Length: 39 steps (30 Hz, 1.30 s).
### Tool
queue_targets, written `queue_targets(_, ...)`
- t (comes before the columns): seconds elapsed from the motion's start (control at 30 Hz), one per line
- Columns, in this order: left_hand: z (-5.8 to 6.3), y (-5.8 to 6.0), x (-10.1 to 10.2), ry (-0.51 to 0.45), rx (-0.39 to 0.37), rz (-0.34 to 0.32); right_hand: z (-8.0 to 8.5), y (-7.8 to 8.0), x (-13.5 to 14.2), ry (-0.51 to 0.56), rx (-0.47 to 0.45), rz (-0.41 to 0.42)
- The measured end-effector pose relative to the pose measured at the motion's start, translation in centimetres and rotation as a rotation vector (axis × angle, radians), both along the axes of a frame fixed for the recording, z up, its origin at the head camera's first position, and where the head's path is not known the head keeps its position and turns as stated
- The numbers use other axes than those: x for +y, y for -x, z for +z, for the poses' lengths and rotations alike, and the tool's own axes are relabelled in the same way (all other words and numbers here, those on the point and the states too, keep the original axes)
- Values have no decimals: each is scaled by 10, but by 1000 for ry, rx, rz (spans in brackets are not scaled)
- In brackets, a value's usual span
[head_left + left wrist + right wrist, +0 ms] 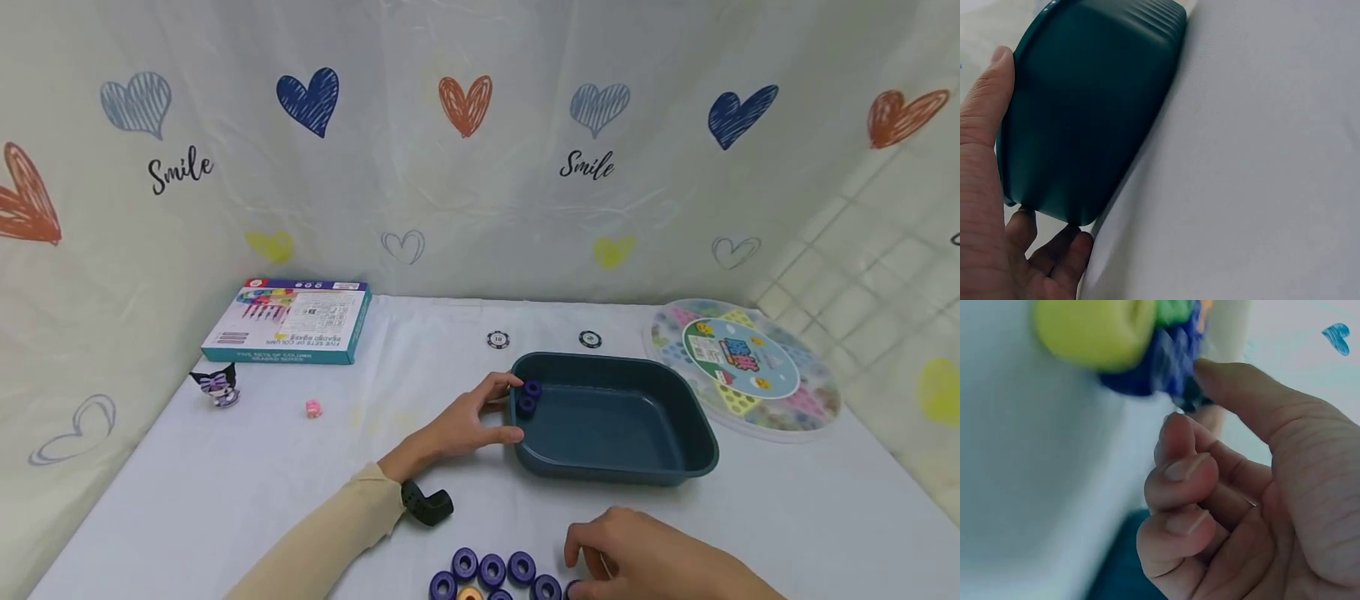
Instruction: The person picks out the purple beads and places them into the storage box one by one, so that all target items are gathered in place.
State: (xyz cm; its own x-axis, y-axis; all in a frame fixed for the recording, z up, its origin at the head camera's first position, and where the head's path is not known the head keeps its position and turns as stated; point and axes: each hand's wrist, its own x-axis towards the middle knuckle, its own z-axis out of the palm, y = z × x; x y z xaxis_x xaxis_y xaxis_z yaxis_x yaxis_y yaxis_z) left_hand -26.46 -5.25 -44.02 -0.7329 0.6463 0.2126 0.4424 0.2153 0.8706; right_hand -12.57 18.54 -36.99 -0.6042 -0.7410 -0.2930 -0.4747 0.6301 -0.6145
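Observation:
My left hand (468, 421) holds the left end of a dark teal plastic basin (697, 471). In the left wrist view its thumb (999, 81) lies along one side of the basin's end wall (1085, 112), the fingers at the other. Two purple rings (531, 392) lie inside the basin by that end. My right hand (637, 554) hovers at the table's near side beside several purple rings (491, 571) and an orange ring (470, 593). Its fingers are loosely bent. In the right wrist view a gap separates thumb and fingers; blurred blue pieces (1169, 359) and a yellow piece (1094, 331) appear beyond.
A boxed bead set (288, 321) lies at the back left, near a small black-eared figurine (217, 386) and a pink trinket (313, 408). Two chips (498, 339) sit behind the basin. A round, flat, colourful package (802, 400) is at the right. A heart-print curtain (480, 192) bounds the back.

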Motion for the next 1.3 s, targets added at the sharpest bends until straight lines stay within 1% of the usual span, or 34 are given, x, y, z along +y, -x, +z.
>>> queue_targets(0.1,0,0,0,5,-4,4,-8,-5,2,6,18,20)
queue_targets(0.2,1,0,0,2,-10,8,-10,-6,2,-4,17,1)
queue_targets(0.33,1,0,0,6,-18,7,-6,-8,1,-44,6,-23)
queue_targets(0.47,1,0,0,-4,-18,5,-1,-7,0,-80,24,-51)
queue_targets(0.6,1,0,0,-23,-22,-5,1,-3,4,-75,35,-101)
queue_targets(0.73,1,-1,1,-22,-23,-11,-5,0,12,-10,24,-125)
queue_targets(0.8,9,-4,0,-26,-33,-23,-10,3,17,46,9,-116)
queue_targets(0.83,9,-4,1,-25,-32,-23,-13,4,20,81,2,-102)
queue_targets(0.9,9,-4,1,-24,-29,-23,-19,6,24,153,-23,-67)
queue_targets(0.97,9,-4,1,-22,-28,-22,-25,9,28,212,-68,-43)
queue_targets(1.03,1,0,2,-14,-17,-7,-29,11,32,257,-112,-28)
queue_targets(1.13,-1,1,2,-14,-14,-6,-33,12,35,294,-159,-25)
queue_targets(1.3,0,0,1,-15,-13,-7,-34,14,36,313,-163,-19)
